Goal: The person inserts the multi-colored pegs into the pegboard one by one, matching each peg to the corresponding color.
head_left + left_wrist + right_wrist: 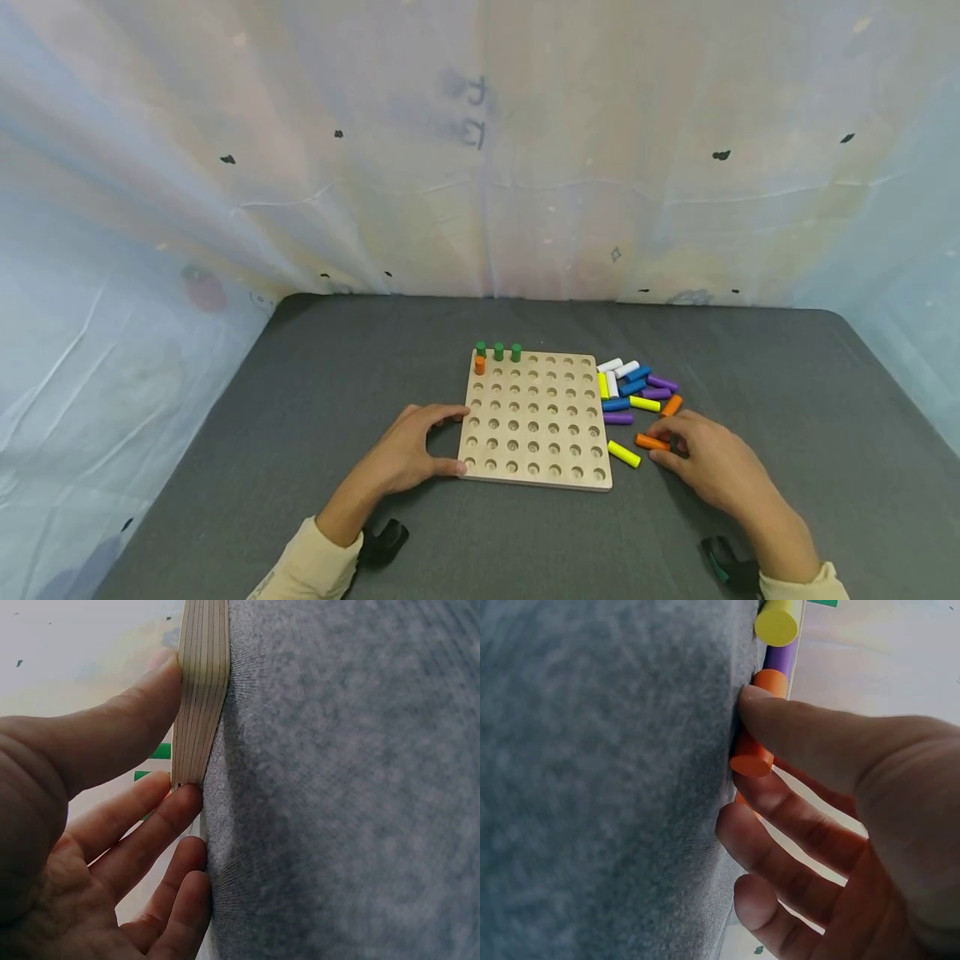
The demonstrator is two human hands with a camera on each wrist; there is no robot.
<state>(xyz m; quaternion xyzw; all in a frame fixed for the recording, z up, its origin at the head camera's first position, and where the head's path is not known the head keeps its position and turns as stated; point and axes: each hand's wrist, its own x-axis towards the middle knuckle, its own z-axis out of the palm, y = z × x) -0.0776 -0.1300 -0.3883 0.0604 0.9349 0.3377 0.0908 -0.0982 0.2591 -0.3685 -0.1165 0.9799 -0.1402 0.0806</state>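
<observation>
A pale wooden pegboard with rows of round holes lies on the grey table. Three green pegs stand in its far row at the left, and one orange peg stands just in front of them. My left hand touches the board's left side, thumb at the near corner and fingertips farther along the edge. Right of the board, my right hand has thumb and index finger around a lying orange peg, whose round end shows between them in the right wrist view.
Loose pegs lie along the board's right side: a yellow peg near my right hand, another orange peg, and several purple, blue, white and yellow ones, such as a purple peg. A patterned cloth hangs behind the table.
</observation>
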